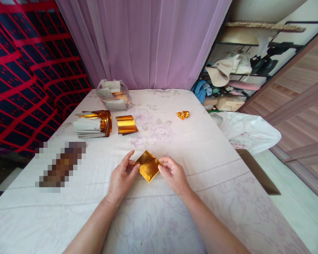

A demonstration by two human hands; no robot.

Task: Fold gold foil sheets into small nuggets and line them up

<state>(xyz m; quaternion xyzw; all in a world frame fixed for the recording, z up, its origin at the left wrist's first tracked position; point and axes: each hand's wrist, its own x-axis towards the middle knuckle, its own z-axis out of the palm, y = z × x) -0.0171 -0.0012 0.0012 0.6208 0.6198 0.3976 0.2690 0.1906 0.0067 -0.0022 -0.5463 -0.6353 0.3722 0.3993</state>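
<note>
- Left hand (124, 173): thumb closed on left corner of gold foil square (148, 166), one finger raised.
- Right hand (175, 174): thumb and fingers pinched on right corner.
- Gold foil square: diamond-wise between hands, above floral tablecloth (214, 151).
- Beyond, left: small foil stack (126, 124), bigger curled foil pile (91, 127), clear plastic bag (112, 100).
- Beyond, right: crumpled-looking gold pieces (183, 115).

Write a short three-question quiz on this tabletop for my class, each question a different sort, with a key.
1. True or false: the left hand and right hand both hold the gold foil paper.
2. The curtain beyond the floral tablecloth is: A) green, B) purple, C) yellow.
3. Fill in: from the wearer's view, the small gold foil clump lies to the ____ of the small foil-sheet pile.

Key: 1 true; 2 B; 3 right.
</note>
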